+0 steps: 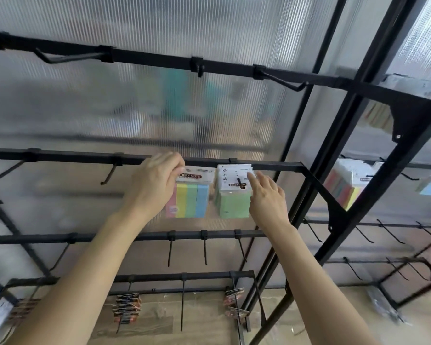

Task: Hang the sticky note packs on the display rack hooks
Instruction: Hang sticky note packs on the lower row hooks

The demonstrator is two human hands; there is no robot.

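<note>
Pinches header card of striped pack with left hand, just under rail. Touches green packs on hook with right hand, fingers straight. Cannot tell whether striped pack sits on any hook; risks dropping if released early.

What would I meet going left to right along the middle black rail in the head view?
In order: empty black metal hook → left hand → pink-yellow-green-blue striped sticky note pack → green sticky note pack → right hand.
</note>
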